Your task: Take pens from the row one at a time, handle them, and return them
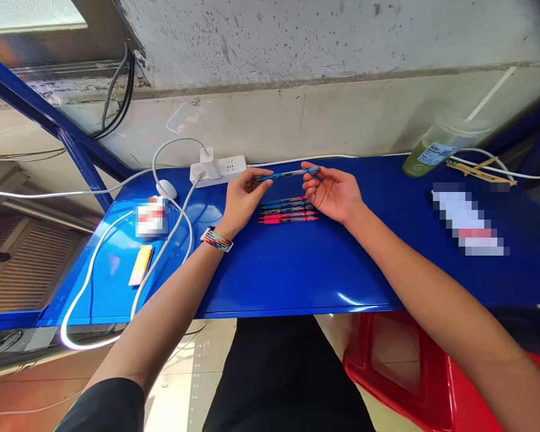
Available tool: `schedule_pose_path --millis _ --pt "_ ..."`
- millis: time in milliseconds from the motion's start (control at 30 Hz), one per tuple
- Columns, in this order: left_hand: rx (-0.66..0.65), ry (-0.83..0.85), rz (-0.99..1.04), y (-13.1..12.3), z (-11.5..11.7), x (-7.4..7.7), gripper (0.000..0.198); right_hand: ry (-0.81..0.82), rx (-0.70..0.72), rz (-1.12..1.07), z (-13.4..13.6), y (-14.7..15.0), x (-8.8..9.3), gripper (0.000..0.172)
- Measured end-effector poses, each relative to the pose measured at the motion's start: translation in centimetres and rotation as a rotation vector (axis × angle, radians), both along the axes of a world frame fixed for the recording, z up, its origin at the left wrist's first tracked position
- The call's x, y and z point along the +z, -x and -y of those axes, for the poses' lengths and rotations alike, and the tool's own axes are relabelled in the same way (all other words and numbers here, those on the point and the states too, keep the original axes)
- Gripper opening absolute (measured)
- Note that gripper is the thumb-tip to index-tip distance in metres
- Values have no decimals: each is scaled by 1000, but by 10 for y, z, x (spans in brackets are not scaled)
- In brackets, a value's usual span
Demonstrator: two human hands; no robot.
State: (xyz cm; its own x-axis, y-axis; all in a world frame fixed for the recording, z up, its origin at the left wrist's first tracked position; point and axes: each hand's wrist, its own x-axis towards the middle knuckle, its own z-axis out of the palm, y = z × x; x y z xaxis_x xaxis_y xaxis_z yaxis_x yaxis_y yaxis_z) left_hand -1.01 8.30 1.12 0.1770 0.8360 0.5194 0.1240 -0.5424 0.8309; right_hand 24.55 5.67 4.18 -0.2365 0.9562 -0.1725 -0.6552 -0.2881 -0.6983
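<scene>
A blue pen [288, 174] with a clear barrel is held level above the blue table [297, 270]. My left hand [243, 201] pinches its left end between thumb and fingers. At the other end, my right hand [335, 191] grips the pen's tip with its thumb and forefinger, the remaining fingers curled. Just below, several pens lie side by side in a row, among them a red pen [288, 219] closest to me and a black pen [285, 210]. The right ends of some are partly covered by my right hand.
A white power strip [229, 170] with plugs and looping cables stands behind my left hand. Left lie a blurred white packet [151, 219] and a yellow box [141, 265]. A cup of green drink [436, 147] with a straw and a blurred flat object [468, 222] are at right.
</scene>
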Motion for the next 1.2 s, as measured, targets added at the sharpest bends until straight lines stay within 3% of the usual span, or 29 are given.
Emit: schedule_pose_path --millis 167,400,600,800,967,1100,1200 --pt "-25 34 31 -3 3 2 21 -24 -43 -9 -3 2 -5 16" --pt "-28 100 93 -4 0 -1 22 -121 -88 168 -4 1 -9 16" --pt "12 95 79 -4 0 -1 20 -165 -75 183 -1 2 -9 27" --pt "-14 76 72 -4 1 0 22 -206 -100 155 -2 2 -11 10" --pt "-14 77 69 -4 2 1 22 -227 -111 239 -1 2 -9 18" --pt "-7 86 100 -4 1 0 23 -182 -87 188 -1 1 -9 11" --pt "1 82 94 -2 -1 -1 24 -200 -76 186 -1 1 -9 18"
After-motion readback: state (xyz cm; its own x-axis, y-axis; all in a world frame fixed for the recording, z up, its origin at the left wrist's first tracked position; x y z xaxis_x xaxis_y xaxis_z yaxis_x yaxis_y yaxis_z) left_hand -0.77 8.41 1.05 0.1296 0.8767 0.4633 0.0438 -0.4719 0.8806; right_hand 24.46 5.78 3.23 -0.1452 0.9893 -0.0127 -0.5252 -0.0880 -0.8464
